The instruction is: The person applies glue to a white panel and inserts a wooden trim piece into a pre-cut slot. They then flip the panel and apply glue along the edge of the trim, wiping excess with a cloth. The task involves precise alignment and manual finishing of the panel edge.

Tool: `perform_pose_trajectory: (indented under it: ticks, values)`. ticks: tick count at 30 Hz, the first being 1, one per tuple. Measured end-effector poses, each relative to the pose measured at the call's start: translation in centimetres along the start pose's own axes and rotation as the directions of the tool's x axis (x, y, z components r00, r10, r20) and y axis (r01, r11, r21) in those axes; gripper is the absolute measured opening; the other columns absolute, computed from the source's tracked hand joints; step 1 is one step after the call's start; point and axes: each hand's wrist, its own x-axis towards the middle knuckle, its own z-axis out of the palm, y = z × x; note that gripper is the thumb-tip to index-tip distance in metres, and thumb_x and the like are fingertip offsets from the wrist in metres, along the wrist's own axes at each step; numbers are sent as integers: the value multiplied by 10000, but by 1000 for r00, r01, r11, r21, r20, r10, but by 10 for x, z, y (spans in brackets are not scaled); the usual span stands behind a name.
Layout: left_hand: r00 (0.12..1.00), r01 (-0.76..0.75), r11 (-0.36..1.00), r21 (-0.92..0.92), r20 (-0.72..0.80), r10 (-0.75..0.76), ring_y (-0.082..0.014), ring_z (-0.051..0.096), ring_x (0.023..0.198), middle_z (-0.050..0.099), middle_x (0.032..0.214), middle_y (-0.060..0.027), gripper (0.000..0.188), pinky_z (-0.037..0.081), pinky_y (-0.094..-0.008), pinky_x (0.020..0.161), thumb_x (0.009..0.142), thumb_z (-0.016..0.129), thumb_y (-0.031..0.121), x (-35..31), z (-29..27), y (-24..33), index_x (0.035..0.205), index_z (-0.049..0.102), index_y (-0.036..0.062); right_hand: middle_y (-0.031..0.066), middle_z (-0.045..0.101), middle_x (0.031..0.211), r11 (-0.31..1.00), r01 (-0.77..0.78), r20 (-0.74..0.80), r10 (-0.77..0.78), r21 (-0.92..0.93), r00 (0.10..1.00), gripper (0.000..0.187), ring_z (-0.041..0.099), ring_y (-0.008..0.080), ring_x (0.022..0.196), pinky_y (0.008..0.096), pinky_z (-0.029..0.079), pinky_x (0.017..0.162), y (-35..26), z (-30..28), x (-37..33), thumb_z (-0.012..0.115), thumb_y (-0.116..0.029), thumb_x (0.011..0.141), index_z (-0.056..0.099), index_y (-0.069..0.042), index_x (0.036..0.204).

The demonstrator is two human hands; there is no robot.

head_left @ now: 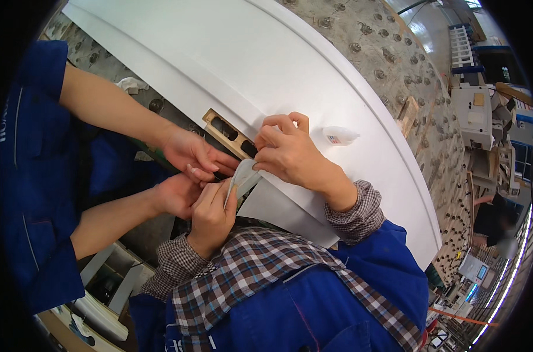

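Observation:
A pale grey, bendy strip (241,176), curved over at its top, is pinched between my two hands; I cannot make out its exact kind. My left hand (211,214) grips its lower end with fingers and thumb closed. Higher up, my right hand (293,151) pinches the upper end, over the edge of a large white panel (208,50). Close to my left hand, a co-worker's two hands (187,154) almost meet, palms up; what they hold, if anything, is too small to tell. Beside my right hand lies a tan slotted piece (228,134) with dark openings.
A small white bottle (340,136) lies on the panel, right of my right hand. Beneath the panel is a worktop studded with ball rollers (390,56). A wooden block (407,115) sits past its edge. The co-worker's blue sleeves (40,223) fill the left.

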Motion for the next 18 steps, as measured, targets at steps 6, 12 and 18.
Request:
perform_pose_trajectory:
  ticks: [6, 12, 18]
  values:
    - [998, -39, 999, -14, 53, 40, -316, 634, 790, 633, 902, -164, 253, 523, -364, 694, 813, 674, -33, 11, -1, 3, 1058, 635, -85, -31, 570, 949, 999, -23, 1, 23, -33, 1000, 165, 505, 239, 1085, 453, 290, 921, 3, -5, -8, 810, -195, 662, 697, -157, 776]
    - [986, -158, 987, 2, 58, 157, -307, 638, 800, 624, 916, -154, 338, 537, -357, 698, 751, 693, -20, 11, -4, 3, 1076, 630, -85, -37, 579, 969, 1000, -7, 31, 7, -4, 999, 159, 517, 229, 1089, 456, 303, 926, 4, -12, -7, 808, -166, 663, 706, -157, 785]
    - [962, -253, 964, 78, 124, 242, -290, 630, 813, 620, 950, -147, 451, 550, -349, 698, 666, 641, -31, 6, -9, -2, 1113, 616, -89, -36, 570, 947, 995, 39, 21, -41, 93, 999, 86, 518, 220, 1083, 475, 298, 935, 2, -7, -8, 783, -148, 698, 718, -152, 754]
